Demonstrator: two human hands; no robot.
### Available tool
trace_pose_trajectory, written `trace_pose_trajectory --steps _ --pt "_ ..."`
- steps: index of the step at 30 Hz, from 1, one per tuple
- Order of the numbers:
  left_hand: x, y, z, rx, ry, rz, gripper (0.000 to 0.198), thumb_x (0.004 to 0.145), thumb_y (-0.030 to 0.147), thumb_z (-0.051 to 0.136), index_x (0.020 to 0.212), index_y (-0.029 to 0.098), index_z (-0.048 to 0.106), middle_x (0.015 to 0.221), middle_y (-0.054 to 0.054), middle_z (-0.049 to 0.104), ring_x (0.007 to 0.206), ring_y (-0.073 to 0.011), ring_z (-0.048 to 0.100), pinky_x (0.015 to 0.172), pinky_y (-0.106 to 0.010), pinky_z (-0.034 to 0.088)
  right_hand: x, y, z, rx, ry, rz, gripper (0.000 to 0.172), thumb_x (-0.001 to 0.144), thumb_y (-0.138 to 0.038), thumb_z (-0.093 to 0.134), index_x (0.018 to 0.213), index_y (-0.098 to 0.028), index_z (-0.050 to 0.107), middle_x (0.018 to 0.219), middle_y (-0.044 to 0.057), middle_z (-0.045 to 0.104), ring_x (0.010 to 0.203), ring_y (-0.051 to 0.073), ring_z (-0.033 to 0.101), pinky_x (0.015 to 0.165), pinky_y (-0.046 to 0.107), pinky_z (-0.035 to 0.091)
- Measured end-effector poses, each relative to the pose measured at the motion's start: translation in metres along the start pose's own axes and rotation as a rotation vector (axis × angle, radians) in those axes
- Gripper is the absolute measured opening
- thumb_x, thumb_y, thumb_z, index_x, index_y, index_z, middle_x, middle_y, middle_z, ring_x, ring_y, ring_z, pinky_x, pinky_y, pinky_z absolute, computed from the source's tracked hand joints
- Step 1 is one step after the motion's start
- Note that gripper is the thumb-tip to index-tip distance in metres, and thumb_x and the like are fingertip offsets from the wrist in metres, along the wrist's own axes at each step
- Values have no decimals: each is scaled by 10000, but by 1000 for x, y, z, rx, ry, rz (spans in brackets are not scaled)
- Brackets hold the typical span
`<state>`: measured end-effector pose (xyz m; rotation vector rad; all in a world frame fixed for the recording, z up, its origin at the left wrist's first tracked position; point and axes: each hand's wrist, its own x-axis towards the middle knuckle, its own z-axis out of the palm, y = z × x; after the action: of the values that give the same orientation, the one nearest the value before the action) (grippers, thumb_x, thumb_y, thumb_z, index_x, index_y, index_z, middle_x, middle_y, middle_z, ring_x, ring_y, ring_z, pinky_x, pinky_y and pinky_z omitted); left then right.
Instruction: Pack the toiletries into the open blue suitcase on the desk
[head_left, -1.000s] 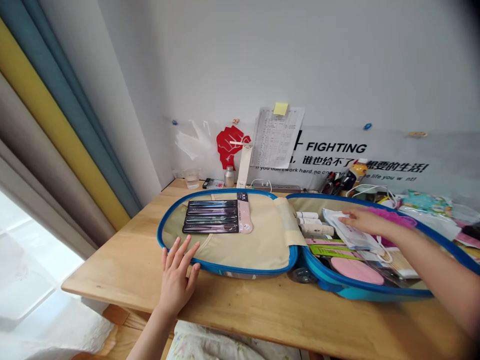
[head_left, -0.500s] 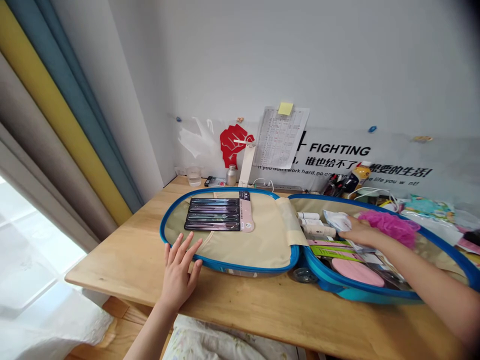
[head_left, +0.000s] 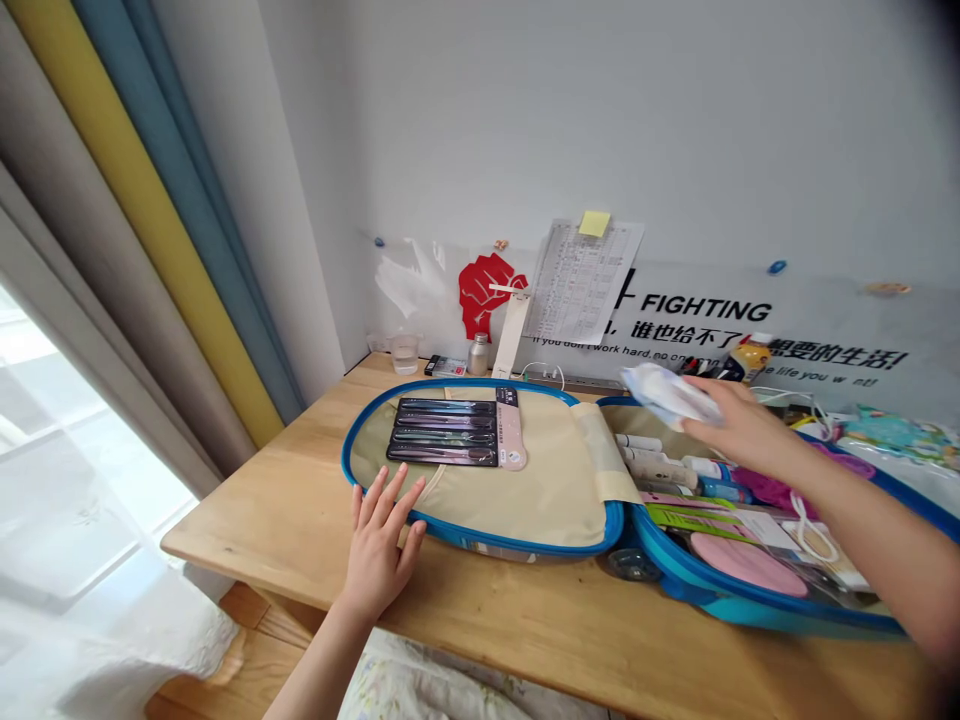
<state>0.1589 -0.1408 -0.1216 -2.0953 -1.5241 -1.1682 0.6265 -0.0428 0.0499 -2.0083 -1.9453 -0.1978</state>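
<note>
A small blue suitcase point(head_left: 480, 540) lies unfolded on a wooden table. My left hand point(head_left: 384, 540) rests with spread fingers on the near rim of its left half. A pack of several toothbrushes point(head_left: 446, 432) lies flat in that half, just beyond my fingertips. Above the right half, my right hand point(head_left: 731, 415) is closed around a white and pale blue plastic-wrapped packet point(head_left: 667, 392), lifted clear of the contents. Beneath it are white bottles point(head_left: 639, 443), a pink oval item point(head_left: 746, 565), green and pink packages point(head_left: 686, 513) and a magenta mesh point(head_left: 772, 487) partly behind my forearm.
Along the wall stand a plastic cup point(head_left: 405, 353), a small bottle point(head_left: 478, 353), a white folding lamp point(head_left: 511, 335) and a power strip point(head_left: 585, 383). An orange bottle point(head_left: 750, 355) is behind my right hand. Curtains point(head_left: 187, 260) hang at the left.
My right hand has lifted the packet up out of the suitcase's right half and moved slightly left. My left hand stays on the rim. The view has shifted a little.
</note>
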Motion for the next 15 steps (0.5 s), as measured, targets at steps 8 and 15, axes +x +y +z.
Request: trace_pose_trajectory --steps 8,15 --pt "-1 4 0 34 40 52 660 972 290 484 1579 281 227 1623 -98 303 1520 -287 206 1232 -498 142 -15 -205 59 335 -354 -685 512 717 -269 646 1227 -223 625 1354 110 566 1251 273 548 1113 445 415" --pt "0 9 -1 123 23 159 743 950 315 540 1592 247 171 1673 -112 102 1545 -298 54 1236 -504 107 -32 -279 111 408 -506 -852 500 715 -273 682 1201 -185 596 1331 133 569 1219 264 552 1047 426 445"
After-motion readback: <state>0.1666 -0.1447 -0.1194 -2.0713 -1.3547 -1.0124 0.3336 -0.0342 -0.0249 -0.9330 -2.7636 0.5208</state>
